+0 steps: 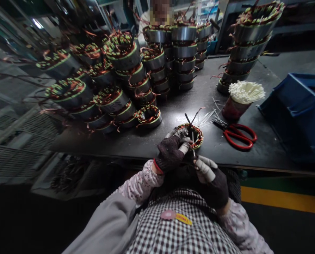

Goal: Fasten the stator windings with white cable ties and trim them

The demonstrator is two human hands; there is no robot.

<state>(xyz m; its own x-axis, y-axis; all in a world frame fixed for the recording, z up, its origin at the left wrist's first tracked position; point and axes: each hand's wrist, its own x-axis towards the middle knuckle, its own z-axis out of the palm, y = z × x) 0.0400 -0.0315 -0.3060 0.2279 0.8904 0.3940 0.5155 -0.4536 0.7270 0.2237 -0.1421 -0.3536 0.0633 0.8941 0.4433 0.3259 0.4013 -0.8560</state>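
Note:
A motor stator (199, 141) with copper windings and green-yellow insulation sits near the table's front edge, with a dark lead and a copper wire sticking up from it. My left hand (172, 148), in a dark glove with whitish wrapped fingertips, grips the stator's left rim. Just in front of the stator, my right hand (211, 178), gloved the same way, pinches the end of a thin white cable tie (193, 152) that runs up to the stator's opening. Part of the ring is hidden behind my left fingers.
Stacked stators (128, 58) fill the left and back of the black table (207, 157). Another stack (246, 49) stands back right. Red-handled scissors (240, 137), loose white ties (207, 117), a red cup (234, 108) of ties and a blue bin (295, 116) lie right. A person (146, 21) is behind.

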